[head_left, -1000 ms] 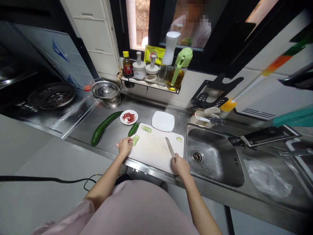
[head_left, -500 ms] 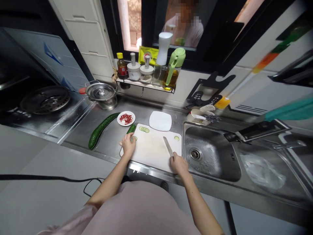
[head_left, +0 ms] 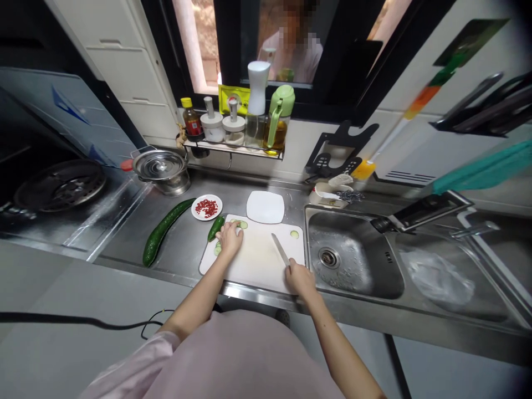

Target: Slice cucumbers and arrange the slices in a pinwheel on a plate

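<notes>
My left hand (head_left: 230,238) is over the left part of the white cutting board (head_left: 257,269), its fingers spread and reaching to a few cucumber slices (head_left: 243,225) at the far edge. Whether the fingertips touch them is hard to see. Just left of this hand lies a cut piece of cucumber (head_left: 215,228), with more pale slices partly hidden by the wrist. My right hand (head_left: 301,279) is closed around the handle of a kitchen knife (head_left: 280,248), its blade slanting up-left low over the board. One lone slice (head_left: 294,234) rests at the board's far right corner.
Behind the board sits a white square plate (head_left: 265,207). To the left are a small dish (head_left: 220,209) of chopped red pieces and a long whole cucumber (head_left: 164,235). A steel sink (head_left: 353,266) borders the right side; a lidded pot (head_left: 170,185) and seasoning rack (head_left: 233,147) stand behind.
My left hand has moved away from the left edge, rightward over the board to the far slices, uncovering the cut cucumber piece. My right hand keeps the knife in about the same place.
</notes>
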The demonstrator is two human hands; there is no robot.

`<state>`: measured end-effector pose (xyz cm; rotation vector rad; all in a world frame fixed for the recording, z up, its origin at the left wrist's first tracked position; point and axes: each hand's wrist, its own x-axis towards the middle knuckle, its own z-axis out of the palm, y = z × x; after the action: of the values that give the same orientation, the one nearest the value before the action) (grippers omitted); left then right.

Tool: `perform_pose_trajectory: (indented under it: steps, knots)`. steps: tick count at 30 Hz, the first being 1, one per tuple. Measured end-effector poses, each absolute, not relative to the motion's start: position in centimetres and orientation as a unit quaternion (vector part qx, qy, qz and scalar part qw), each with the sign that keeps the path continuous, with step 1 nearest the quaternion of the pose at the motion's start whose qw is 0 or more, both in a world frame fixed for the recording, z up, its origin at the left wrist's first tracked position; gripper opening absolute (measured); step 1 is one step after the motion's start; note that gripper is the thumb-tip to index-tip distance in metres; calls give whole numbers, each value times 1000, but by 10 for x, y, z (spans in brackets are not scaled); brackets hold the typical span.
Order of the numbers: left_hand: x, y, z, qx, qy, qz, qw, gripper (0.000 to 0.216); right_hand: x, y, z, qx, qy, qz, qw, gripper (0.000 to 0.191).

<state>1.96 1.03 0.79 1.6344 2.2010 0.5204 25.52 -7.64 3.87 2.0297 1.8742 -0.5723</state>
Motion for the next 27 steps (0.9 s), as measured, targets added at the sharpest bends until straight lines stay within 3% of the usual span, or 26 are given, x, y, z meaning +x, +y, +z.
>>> perform_pose_trajectory:
  steps: [9,16,27]
  knots:
    - [26,41,8,661,736,55,137,33,257,-77,36,710,656,-205,152,31]
    - [27,45,5,658,736,72,143,27,260,-77,33,710,657,-206,146,31]
    - [31,20,15,586,724,130,340,18,260,-74,36,705,660,-209,150,32]
